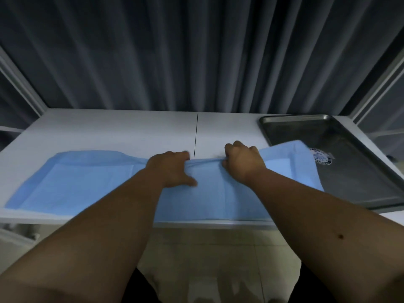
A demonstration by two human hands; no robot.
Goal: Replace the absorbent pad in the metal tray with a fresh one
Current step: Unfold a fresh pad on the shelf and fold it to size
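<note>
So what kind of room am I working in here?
Probably a staged work or recording booth, not a real clinic: a plain white table backed by dark grey curtains, holding only a metal tray and the blue absorbent pad both hands grip.

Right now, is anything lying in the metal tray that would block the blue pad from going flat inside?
Nothing visible does: the metal tray holds only a round sticker, and the blue absorbent pad already overlaps its left rim.

Dim room. I face a grey curtain [196, 51] behind a white table [109, 132]; pale tile floor [207, 248] below.
</note>
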